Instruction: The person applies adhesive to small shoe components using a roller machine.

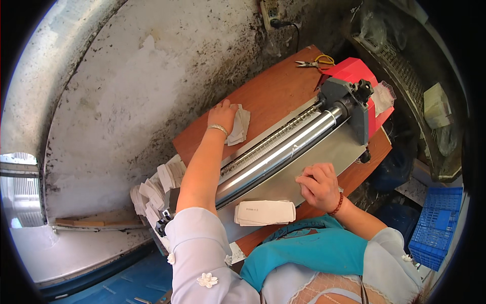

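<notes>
Across the table lies a roller machine with a long shiny metal roller (pixel 283 147) and a toothed bar behind it. Beyond the roller, my left hand (pixel 221 116) reaches palm down, its bent fingers closed at the edge of a loose stack of pale flat pieces (pixel 240 124); its fingertips are partly hidden. My right hand (pixel 320 188) is over the metal feed plate (pixel 331 147) on the near side, fingers curled and thumb pressed to them. Whatever it may pinch is too small to make out. A neat stack of off-white strips (pixel 265 213) rests on the plate's near-left part.
Yellow-handled snips (pixel 316 63) lie at the tabletop's (pixel 273 91) far corner, by the machine's red end cover (pixel 352 68). More bundled pale pieces (pixel 157 187) crowd the left end. A stained wall (pixel 152 76) rises behind; a blue crate (pixel 436 228) stands at right.
</notes>
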`<state>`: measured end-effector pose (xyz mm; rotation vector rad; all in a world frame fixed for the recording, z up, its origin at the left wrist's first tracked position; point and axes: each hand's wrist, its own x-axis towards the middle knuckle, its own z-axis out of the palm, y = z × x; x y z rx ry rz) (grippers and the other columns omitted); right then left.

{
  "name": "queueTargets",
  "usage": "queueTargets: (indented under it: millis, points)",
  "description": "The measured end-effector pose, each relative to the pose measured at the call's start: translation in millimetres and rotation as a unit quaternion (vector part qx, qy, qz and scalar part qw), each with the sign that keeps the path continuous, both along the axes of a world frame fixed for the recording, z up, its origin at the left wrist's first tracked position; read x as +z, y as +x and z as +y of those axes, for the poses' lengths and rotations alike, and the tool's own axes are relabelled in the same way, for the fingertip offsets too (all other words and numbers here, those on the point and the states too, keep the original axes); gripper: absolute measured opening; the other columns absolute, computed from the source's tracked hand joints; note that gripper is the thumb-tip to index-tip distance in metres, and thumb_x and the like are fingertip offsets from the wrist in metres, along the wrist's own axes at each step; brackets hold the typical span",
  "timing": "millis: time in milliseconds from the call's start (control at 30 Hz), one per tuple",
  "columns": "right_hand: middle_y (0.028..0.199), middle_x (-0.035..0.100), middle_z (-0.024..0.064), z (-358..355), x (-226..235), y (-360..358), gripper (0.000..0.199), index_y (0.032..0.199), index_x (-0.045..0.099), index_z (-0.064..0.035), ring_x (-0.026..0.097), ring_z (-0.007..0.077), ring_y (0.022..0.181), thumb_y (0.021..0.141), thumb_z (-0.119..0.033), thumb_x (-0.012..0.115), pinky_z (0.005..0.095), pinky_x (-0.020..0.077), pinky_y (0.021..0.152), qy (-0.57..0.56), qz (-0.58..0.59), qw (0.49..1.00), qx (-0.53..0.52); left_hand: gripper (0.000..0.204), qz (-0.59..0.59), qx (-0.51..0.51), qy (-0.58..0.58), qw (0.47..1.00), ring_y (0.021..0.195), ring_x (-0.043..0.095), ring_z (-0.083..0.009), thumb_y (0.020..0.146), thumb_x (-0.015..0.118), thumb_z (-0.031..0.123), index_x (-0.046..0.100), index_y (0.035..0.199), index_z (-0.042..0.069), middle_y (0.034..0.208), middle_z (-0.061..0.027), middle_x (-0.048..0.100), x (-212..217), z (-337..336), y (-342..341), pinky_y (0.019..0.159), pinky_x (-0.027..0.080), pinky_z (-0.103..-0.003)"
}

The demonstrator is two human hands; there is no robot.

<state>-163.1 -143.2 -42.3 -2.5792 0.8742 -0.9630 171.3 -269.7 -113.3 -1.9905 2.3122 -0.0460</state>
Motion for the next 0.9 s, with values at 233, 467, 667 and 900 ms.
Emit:
queueTargets:
  millis: [233, 467, 667, 900]
  points:
    - [0.082, 0.058, 0.0061, -67, 69, 18, 0.017, 0.086, 0.063, -0.0074, 0.056, 0.0247, 0.072, 0.070, 0.000, 0.064, 0.0345, 0.0440, 0.064, 0.080, -0.086, 0.984, 0.136, 0.029, 0.196, 0.213, 0.217, 0.932, 0.100, 0.060, -0.0309, 0.077, 0.061, 0.016, 0.060, 0.105, 0.010, 0.110, -0.0147, 0.061, 8, 17, 5, 0.086, 0.048, -0.040]
    - [0.080, 0.064, 0.0119, -192, 13, 163, 0.025, 0.089, 0.066, 0.0010, 0.062, 0.0226, 0.074, 0.082, -0.022, 0.060, 0.0339, 0.0491, 0.067, 0.363, 0.187, 0.903, 0.136, 0.033, 0.098, 0.116, 0.266, 0.952, 0.109, 0.058, -0.0303, 0.080, 0.061, 0.014, 0.060, 0.112, 0.005, 0.117, -0.0150, 0.060, -7, 38, 5, 0.090, 0.047, -0.041]
    - [0.068, 0.064, 0.0119, -220, -73, 225, 0.043, 0.075, 0.065, 0.0033, 0.059, 0.0235, 0.056, 0.080, -0.039, 0.062, 0.0362, 0.0491, 0.057, 0.442, 0.362, 0.821, 0.019, 0.046, 0.029, 0.058, 0.347, 0.936, 0.114, 0.054, -0.0288, 0.078, 0.062, 0.016, 0.054, 0.122, 0.009, 0.131, -0.0134, 0.045, -6, 31, -8, 0.093, 0.046, -0.041]
    - [0.072, 0.064, 0.0129, -214, -94, 239, 0.047, 0.071, 0.062, 0.0026, 0.061, 0.0218, 0.063, 0.072, -0.043, 0.071, 0.0357, 0.0495, 0.059, 0.443, 0.255, 0.859, 0.010, 0.049, 0.068, 0.078, 0.338, 0.935, 0.113, 0.054, -0.0293, 0.076, 0.061, 0.015, 0.051, 0.124, 0.007, 0.132, -0.0147, 0.042, 3, 36, -5, 0.091, 0.047, -0.041]
